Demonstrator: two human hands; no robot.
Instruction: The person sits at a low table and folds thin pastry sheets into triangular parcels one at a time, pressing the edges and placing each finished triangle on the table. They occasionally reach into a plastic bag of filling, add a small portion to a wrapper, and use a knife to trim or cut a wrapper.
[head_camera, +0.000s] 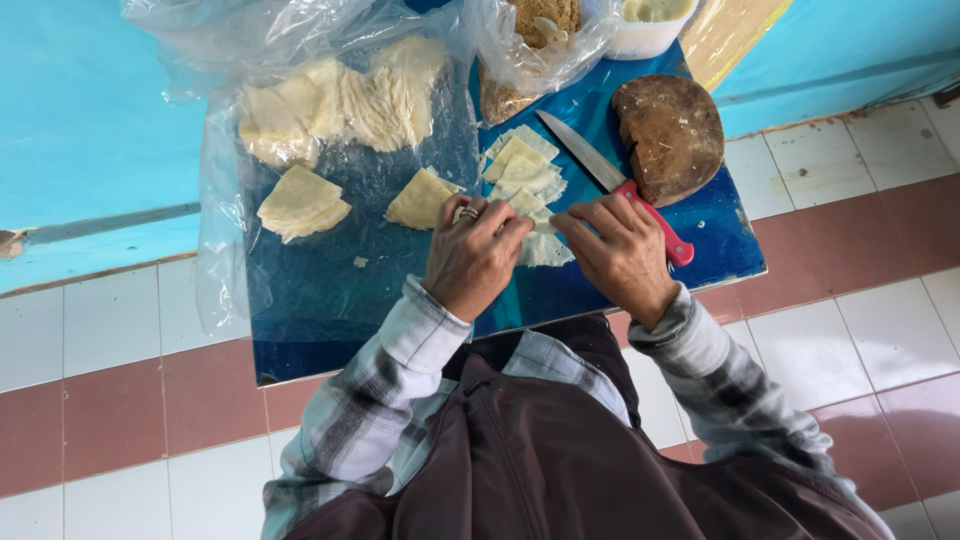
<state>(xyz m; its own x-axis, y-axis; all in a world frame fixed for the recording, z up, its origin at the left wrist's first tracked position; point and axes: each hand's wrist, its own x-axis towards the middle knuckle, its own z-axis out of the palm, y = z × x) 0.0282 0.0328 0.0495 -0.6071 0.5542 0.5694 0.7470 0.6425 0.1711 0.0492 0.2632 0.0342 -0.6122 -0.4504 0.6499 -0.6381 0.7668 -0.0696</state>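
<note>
I see my left hand (470, 258) and right hand (622, 255) with fingers pinched shut on a thin dough sheet (540, 247) on the blue surface (330, 300), beside the knife (610, 180) (it looks soft, tearable; best held by its edges)

I see a blue table (700, 225) on the tiled floor (120, 400). At ten o'clock lies clear plastic sheeting (330, 180); at one, a knife (610, 180) and round wooden board (668, 135); centre, dough pieces (525, 170).
</note>
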